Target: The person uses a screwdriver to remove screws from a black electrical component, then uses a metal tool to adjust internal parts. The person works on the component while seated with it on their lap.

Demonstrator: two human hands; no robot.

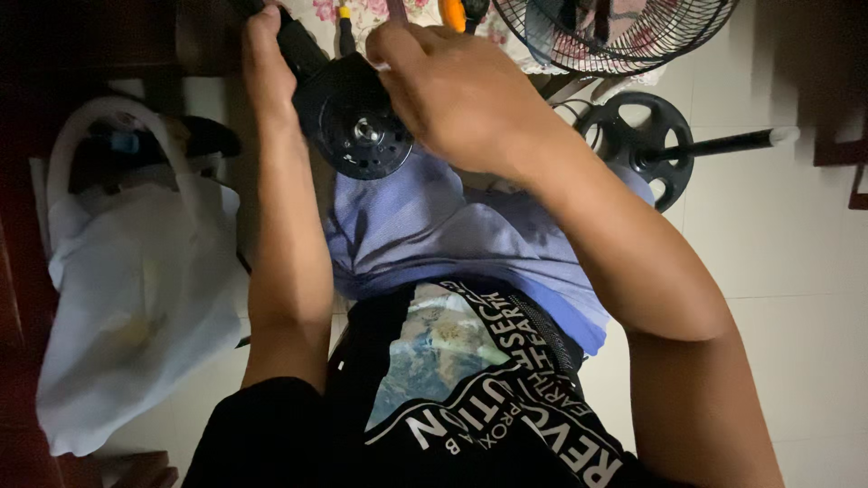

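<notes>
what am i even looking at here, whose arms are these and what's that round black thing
This is one picture from a camera worn on a person's head, looking down at their own body and arms. The left hand grips a dark handle-like part, and the right hand rests on a round black disc-shaped part, held above the lap. Around them: a wire fan guard, a round black fan base with a pole on the pale tiled floor, and a white bag.
</notes>
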